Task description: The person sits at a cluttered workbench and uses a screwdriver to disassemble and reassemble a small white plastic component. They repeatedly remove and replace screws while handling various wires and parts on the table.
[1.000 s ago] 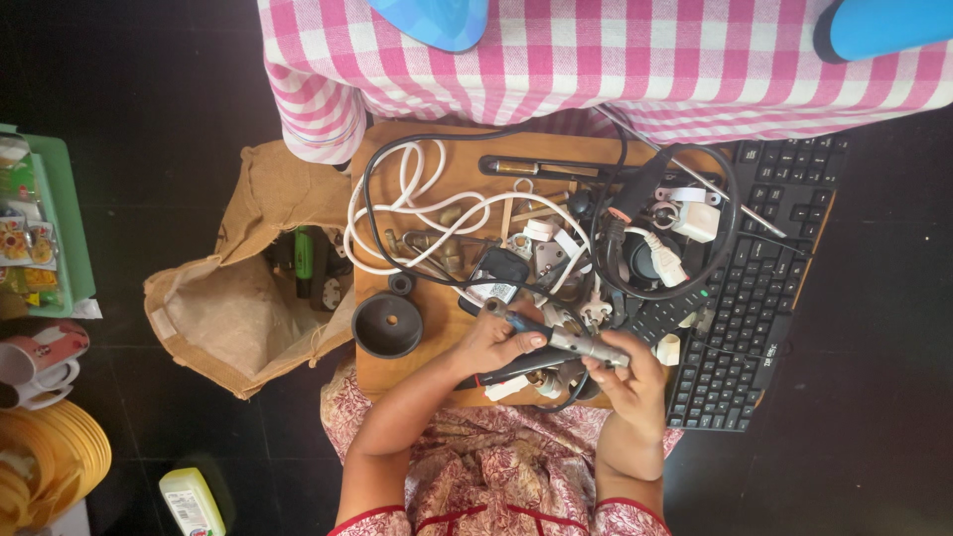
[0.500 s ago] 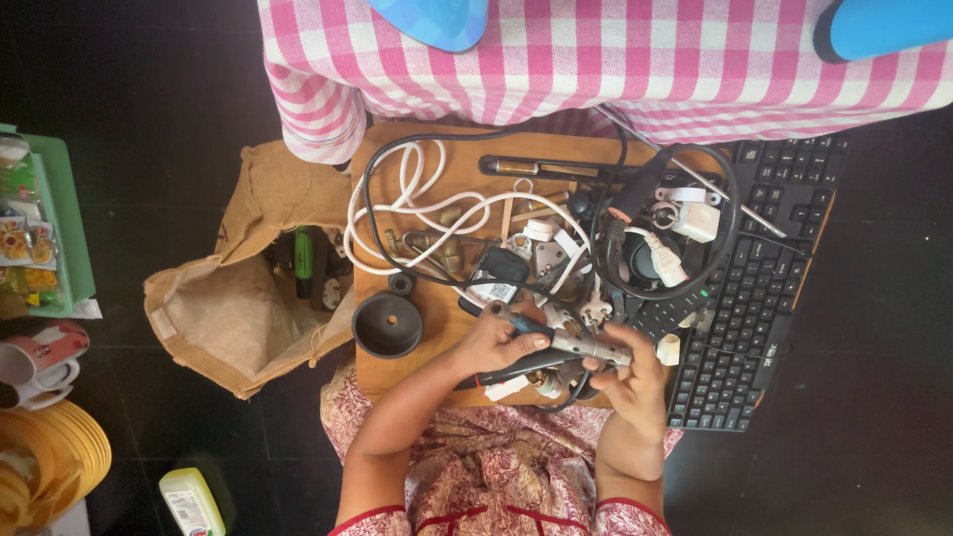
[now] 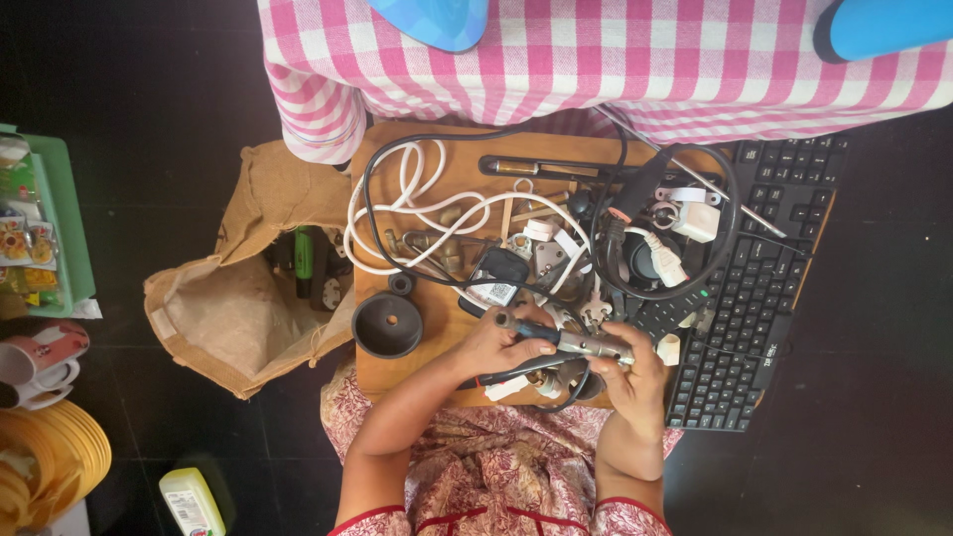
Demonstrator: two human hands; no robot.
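My left hand point(image 3: 493, 342) grips the dark handle end of a slim metal hand tool point(image 3: 566, 340), and my right hand point(image 3: 630, 375) closes round its metal shaft at the other end. The tool lies level over the near edge of a wooden board point(image 3: 437, 328) crowded with parts. Below my hands lie a dark cable and small white pieces, partly hidden. A black round cup-shaped part point(image 3: 386, 324) sits just left of my left hand. White cord point(image 3: 417, 213) and black cable point(image 3: 695, 288) coil farther up the board.
A black keyboard point(image 3: 759, 288) lies to the right of the board. A brown sack point(image 3: 238, 318) is open to the left, with a green tool inside. Pink checked cloth point(image 3: 596, 60) covers the far side. A green tray point(image 3: 60, 218), cups and yellow plates stand at far left.
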